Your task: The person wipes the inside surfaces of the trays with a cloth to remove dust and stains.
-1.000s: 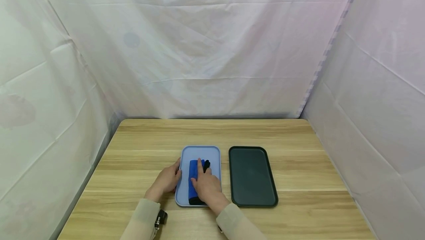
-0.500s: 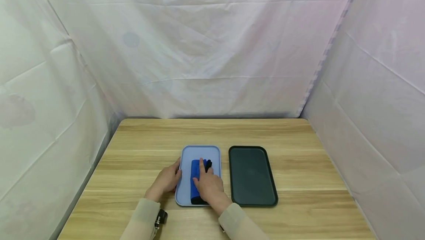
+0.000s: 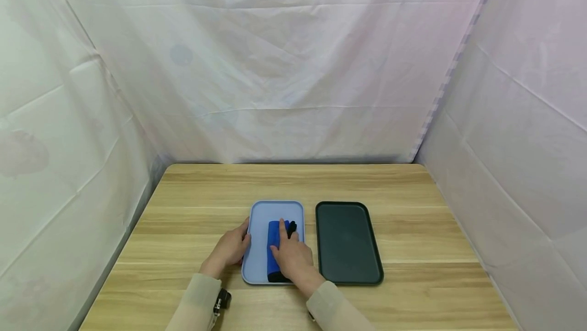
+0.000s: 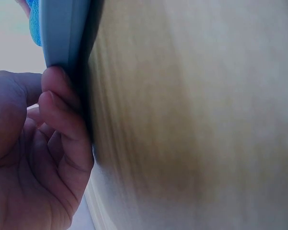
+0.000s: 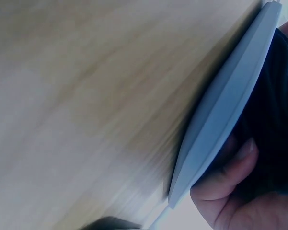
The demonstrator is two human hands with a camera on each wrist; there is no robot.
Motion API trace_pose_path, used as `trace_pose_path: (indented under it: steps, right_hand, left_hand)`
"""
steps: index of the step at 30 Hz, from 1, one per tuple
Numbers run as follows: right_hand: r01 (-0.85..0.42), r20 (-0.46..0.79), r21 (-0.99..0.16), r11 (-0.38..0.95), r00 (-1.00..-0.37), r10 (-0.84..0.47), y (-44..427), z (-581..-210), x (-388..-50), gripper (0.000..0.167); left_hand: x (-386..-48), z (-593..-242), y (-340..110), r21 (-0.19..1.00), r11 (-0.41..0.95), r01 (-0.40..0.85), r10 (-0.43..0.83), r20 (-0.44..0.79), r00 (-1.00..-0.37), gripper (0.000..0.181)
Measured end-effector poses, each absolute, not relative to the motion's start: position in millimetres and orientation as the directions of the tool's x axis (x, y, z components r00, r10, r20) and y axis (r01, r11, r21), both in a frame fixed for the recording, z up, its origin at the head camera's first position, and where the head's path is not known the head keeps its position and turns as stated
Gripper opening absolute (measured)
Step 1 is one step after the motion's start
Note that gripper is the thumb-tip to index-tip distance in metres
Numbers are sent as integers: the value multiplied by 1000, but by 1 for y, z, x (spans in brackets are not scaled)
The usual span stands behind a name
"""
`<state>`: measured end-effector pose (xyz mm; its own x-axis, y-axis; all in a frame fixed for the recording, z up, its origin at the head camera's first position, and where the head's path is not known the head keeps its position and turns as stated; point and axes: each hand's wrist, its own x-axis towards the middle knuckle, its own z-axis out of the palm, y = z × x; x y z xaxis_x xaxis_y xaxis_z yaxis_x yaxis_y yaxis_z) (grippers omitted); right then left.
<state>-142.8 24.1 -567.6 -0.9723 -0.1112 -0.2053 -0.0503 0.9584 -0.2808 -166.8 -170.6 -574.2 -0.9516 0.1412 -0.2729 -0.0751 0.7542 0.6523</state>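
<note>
A light blue tray [image 3: 258, 229] lies on the table, and my left hand [image 3: 229, 247] holds its left rim. Close up in the left wrist view, the thumb and bent fingers meet the tray's edge [image 4: 57, 36]. On the tray lies a blue towel [image 3: 273, 249], folded or rolled lengthwise, with a black near end. My right hand [image 3: 295, 258] grips it from above, index finger stretched along the top. Beside that finger a black bunched end [image 3: 292, 227] sticks out. In the right wrist view, bent fingers hold black wrinkled material [image 5: 273, 120] by the tray's wall; its kind is unclear.
A dark green tray [image 3: 350, 244] lies just right of the blue one, with a narrow gap between. Both stand on a wood-grain table [image 3: 206, 183]. White cloth [image 3: 293, 66] hangs behind the table and along both sides.
My right hand and the blue towel, with the black part, have shifted slightly to the right across the tray. The left hand and both trays stay where they were.
</note>
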Motion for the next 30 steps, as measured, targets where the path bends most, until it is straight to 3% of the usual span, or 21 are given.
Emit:
trace_pose_path:
  steps: [30]
  right_hand:
    - [-67, -210, -242, 968, -970, -120, 41, -561, -147, 77]
  left_hand:
    - [-169, -573, -170, 641, 763, -85, 131, -282, -950, 59]
